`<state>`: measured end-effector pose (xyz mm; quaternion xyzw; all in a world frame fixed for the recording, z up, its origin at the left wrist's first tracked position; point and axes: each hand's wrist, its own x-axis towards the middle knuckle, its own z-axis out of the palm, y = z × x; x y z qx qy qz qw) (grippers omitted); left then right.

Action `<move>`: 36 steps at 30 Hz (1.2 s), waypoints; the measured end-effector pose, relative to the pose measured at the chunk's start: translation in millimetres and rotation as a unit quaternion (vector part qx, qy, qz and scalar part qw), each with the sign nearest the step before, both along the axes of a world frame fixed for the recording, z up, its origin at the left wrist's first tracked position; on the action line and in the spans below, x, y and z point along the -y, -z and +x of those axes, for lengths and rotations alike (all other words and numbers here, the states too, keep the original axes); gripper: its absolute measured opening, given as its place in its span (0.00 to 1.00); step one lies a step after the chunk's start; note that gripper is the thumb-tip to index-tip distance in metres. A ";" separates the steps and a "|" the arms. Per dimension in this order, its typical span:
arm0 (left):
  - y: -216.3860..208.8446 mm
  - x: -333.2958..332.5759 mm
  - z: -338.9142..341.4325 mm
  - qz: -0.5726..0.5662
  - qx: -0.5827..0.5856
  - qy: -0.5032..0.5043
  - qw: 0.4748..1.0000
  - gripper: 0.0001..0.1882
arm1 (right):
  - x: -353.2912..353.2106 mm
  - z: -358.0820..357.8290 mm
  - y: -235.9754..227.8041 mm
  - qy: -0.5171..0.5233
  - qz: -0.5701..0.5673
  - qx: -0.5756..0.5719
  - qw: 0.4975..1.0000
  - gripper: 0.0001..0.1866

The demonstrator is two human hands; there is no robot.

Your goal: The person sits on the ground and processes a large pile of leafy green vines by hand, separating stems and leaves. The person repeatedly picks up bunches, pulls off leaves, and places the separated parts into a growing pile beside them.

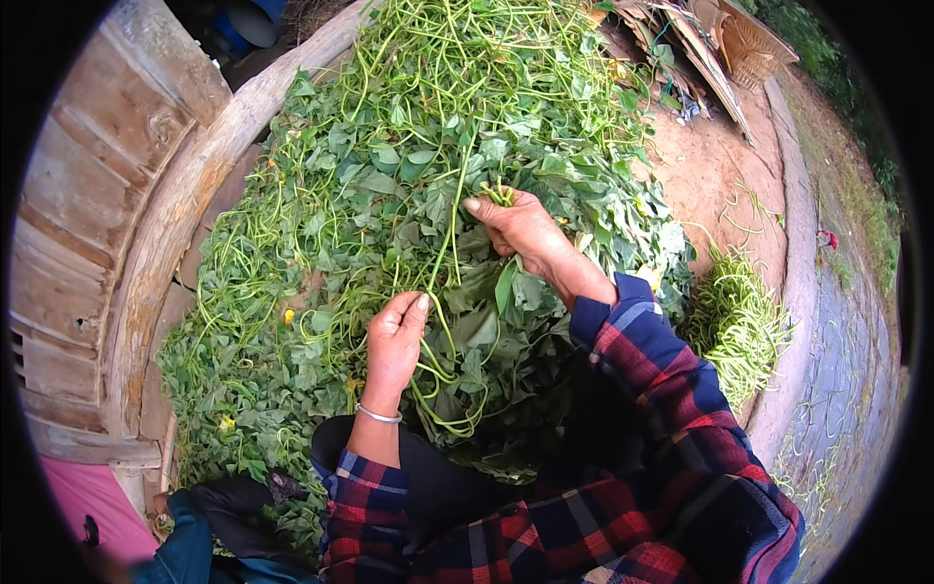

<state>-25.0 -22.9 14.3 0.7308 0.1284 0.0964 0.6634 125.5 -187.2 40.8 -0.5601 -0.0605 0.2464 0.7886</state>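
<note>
A person in a plaid flannel shirt works a heaped pile of leafy vines (409, 175). The left hand (394, 341) pinches a thin, glossy green stem (446, 255); the right hand (520, 229), farther off, grips its upper end. Stripped stems (739, 321) lie bundled at right on packed earth.
</note>
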 end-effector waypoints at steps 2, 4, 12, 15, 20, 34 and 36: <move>3.5 -0.4 -1.0 0.048 0.006 0.008 0.999 0.09 | -4.9 -6.6 -3.0 0.004 -0.029 0.048 0.998 0.09; 2.3 5.9 0.6 0.081 0.008 0.022 0.996 0.09 | -4.6 -1.4 12.2 0.013 -0.077 0.116 0.990 0.11; 3.2 -1.6 2.2 0.107 0.011 0.015 0.994 0.09 | 7.9 7.7 10.2 -0.057 -0.163 0.140 0.975 0.18; 2.9 -4.2 3.1 0.090 0.010 0.018 0.996 0.10 | 19.5 20.4 9.9 -0.083 -0.064 -0.056 0.993 0.06; -5.0 -10.1 0.1 -0.011 -0.039 -0.001 0.999 0.10 | 33.5 29.2 -5.0 0.100 0.123 -0.066 0.985 0.06; -8.8 -2.3 6.1 -0.113 -0.009 -0.059 0.992 0.09 | -29.8 -39.6 21.5 -0.160 -0.015 -0.072 0.984 0.11; -9.6 1.5 7.0 -0.119 -0.013 -0.061 0.991 0.09 | -36.2 -45.7 33.9 -0.111 -0.047 -0.060 0.991 0.12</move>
